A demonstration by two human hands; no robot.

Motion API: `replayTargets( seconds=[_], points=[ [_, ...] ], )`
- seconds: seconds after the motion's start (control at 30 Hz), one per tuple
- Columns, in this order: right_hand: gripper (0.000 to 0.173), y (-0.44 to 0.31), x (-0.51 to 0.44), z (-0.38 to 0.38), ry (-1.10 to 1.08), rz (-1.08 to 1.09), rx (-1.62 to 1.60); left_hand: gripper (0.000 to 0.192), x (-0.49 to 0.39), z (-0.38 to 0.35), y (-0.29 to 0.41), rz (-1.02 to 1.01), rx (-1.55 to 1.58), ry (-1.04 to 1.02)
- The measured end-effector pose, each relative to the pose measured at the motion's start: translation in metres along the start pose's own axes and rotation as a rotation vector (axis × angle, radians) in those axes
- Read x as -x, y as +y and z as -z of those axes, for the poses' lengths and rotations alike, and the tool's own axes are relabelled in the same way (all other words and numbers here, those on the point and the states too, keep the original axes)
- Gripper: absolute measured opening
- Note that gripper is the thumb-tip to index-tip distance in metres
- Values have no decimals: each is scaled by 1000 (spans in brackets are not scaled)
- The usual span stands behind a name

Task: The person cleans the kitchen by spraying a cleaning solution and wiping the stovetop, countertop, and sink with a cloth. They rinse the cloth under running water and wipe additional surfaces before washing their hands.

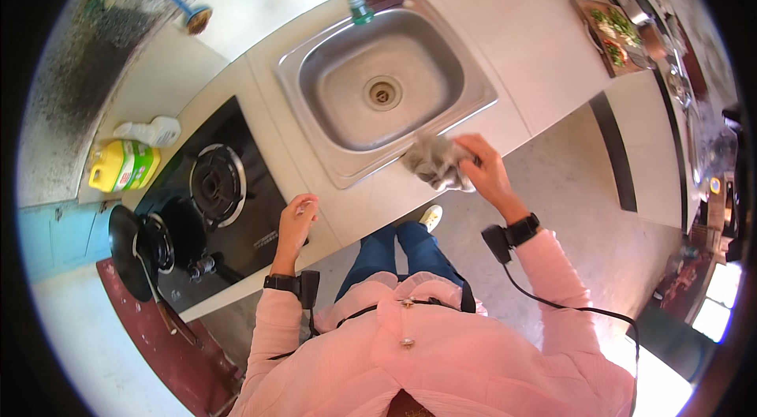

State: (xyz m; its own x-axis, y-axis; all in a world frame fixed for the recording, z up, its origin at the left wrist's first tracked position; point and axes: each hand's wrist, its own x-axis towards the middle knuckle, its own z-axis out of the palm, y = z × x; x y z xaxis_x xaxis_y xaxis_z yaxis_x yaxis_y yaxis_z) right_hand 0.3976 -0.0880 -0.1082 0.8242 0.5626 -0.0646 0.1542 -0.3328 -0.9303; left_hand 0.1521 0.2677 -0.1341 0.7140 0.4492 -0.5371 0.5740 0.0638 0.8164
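Observation:
My right hand (484,171) grips a crumpled grey cloth (437,162) at the front right rim of the stainless steel sink (331,171). Part of the cloth hangs past the counter's front edge. Its outline is slightly blurred. My left hand (298,219) is near the right edge of the black gas hob (260,266), its fingers loosely curled with nothing seen in them. In the sink's bottom, the round drain (383,93) is visible. A faucet with a green-tipped hose (362,16) points over the basin's back edge.
A wok (127,251) with a ladle stands on the hob's far left. A yellow detergent jug (127,165) and a white bottle (151,132) are behind it. A blue-handled brush (195,17) hangs at upper left. Chopped vegetables lie on a wooden cutting board (630,65) at right.

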Motion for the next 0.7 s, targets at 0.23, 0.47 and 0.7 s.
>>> replayTargets(
  seconds=[0.23, 0.47, 0.7],
  points=[
    [54, 37, -10, -47, 157, 61, 780, 21, -4, -34, 21, -68, -29, -27],
    [49, 37, 6, -106, -136, 437, 632, 30, 22, -45, -10, 122, 21, -8],
    [34, 28, 26, -167, -585, 768, 367, 37, 50, -56, -23, 173, 27, 108]
  ],
)
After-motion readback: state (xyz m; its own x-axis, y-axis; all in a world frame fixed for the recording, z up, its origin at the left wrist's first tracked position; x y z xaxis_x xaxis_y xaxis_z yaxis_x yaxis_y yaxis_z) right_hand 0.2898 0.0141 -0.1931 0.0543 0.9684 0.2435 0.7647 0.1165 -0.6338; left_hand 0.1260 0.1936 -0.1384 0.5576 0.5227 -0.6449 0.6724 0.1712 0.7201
